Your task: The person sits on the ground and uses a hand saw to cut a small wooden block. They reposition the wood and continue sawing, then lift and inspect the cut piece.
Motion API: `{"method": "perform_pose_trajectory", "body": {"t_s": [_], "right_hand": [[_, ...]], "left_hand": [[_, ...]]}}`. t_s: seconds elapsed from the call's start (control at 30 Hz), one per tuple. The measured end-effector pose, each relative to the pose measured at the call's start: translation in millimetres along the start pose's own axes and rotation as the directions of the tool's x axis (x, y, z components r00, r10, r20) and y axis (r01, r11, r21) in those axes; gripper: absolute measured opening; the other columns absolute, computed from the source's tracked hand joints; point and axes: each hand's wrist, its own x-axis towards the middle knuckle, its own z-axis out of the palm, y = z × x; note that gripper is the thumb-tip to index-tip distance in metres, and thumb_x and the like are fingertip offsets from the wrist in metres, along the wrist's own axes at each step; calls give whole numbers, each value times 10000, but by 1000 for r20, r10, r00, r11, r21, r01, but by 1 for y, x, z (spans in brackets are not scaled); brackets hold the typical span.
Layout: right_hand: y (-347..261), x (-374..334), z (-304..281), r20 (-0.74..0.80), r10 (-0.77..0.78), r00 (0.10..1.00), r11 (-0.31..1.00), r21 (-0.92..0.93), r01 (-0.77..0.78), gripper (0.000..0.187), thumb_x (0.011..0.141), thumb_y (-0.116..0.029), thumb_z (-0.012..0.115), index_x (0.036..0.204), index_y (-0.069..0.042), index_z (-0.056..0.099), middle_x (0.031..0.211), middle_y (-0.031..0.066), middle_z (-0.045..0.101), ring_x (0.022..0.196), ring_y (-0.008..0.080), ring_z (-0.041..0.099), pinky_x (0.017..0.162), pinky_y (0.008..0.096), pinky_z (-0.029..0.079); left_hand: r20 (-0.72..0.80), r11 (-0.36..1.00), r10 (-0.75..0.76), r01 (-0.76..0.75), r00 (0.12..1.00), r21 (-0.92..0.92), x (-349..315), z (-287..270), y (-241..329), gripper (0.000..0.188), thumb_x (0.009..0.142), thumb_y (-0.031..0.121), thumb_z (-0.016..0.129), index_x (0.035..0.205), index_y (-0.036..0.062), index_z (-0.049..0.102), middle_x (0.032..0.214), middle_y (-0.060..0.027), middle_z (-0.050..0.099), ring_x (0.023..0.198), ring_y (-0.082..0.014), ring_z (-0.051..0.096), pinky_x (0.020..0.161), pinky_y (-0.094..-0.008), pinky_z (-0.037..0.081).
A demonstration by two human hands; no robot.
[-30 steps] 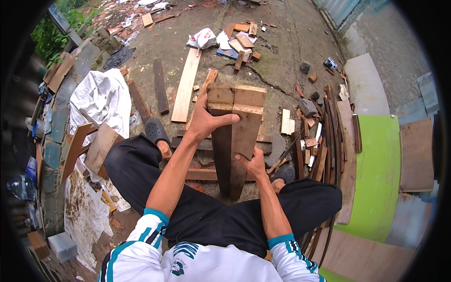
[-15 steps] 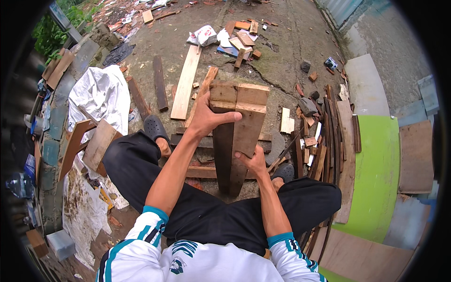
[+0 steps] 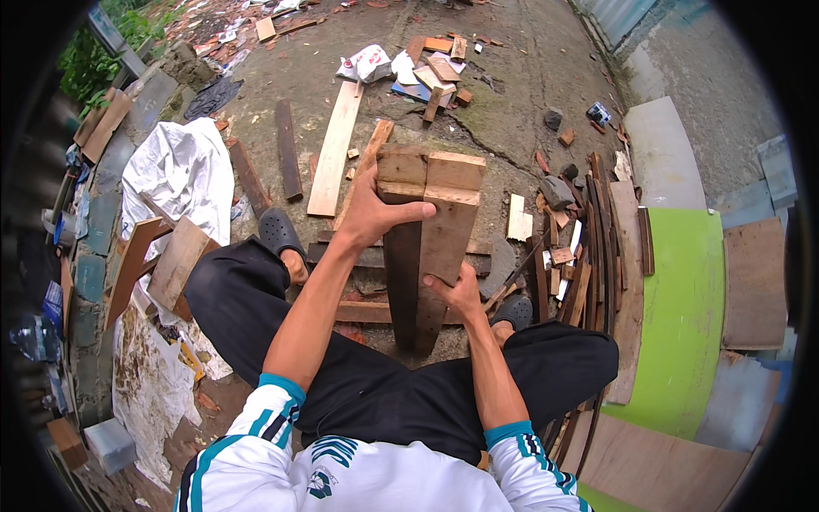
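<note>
Far left edge of the yard: stacked boards and a blue-grey stone border, w/ a crumpled white tarp (image 3: 175, 175) lying on the concrete just inside it. Below the tarp a short brown board (image 3: 177, 263) leans tilted, near the person's left knee. Further in, a dark plank (image 3: 287, 152) and a long pale plank (image 3: 334, 149) lie flat on the ground, roughly parallel, apart from each other. Left foot in a black clog (image 3: 278, 232) sits beside the pale plank's near end. Left hand (image 3: 373, 213) is up near the top of the upright wooden planks (image 3: 426, 247): fingers wrapped round the left edge, thumb stretched across the front face of the pale right board, firm grip. The planks are two boards standing on end side by side, darker one left, paler one right, in front of the person betw. the knees, lower end on the ground among flat slats. Right hand (image 3: 461, 290) is lower down on the right plank's edge, fingers curled against it, thumb on the front; closed on the wood. Beyond the planks, top centre, a heap of offcuts and scrap paper (image 3: 418, 64). Right of the planks: a bundle of thin dark slats (image 3: 601, 247) lying lengthwise, then a bright green panel (image 3: 682, 324) at the yard's right edge, brown sheets past it.
</note>
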Motion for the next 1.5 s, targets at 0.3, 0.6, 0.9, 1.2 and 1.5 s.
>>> {"method": "perform_pose_trajectory", "body": {"t_s": [0.3,0.6,0.9,1.2,1.5], "right_hand": [[-6,-2,3,-21,36,999,999,-14,-36,536,820,-345,885,1187,4,706,1048,109,787,977,180,731,874,336,559],[-14,-2,4,-17,42,999,999,-25,-43,518,830,-339,880,1169,12,707,1043,113,787,970,178,732,868,334,561],[-5,0,8,23,-22,999,996,87,20,719,829,-530,854,1221,42,665,1124,135,755,1067,188,686,932,348,533],[27,16,-16,372,151,916,971,118,-208,1124,773,-890,635,1382,53,568,1279,128,671,1208,205,595,1027,356,462],[3,29,1,633,138,762,771,414,-484,1401,581,-815,853,1584,4,318,1520,138,499,1382,269,509,1156,408,398]], "left_hand": [[14,1000,31,-31,999,-1,0,-2,-5,717,672,264,985,1250,1,653,1144,-85,730,1040,-178,694,942,-355,564],[-9,998,68,-68,998,1,1,-2,-10,699,681,250,972,1247,-5,650,1150,-93,729,1028,-182,699,939,-354,566],[-10,995,51,-52,999,-83,5,-15,-16,672,681,185,958,1242,-9,643,1141,-85,725,1024,-175,694,939,-347,560],[-7,989,74,-74,997,-127,6,-25,-15,639,690,162,927,1227,-28,638,1116,-85,725,996,-173,696,925,-336,561],[106,959,66,-34,992,-280,3,-37,-24,798,614,215,922,1298,-28,591,1158,-95,700,1053,-208,671,967,-360,537]]}}
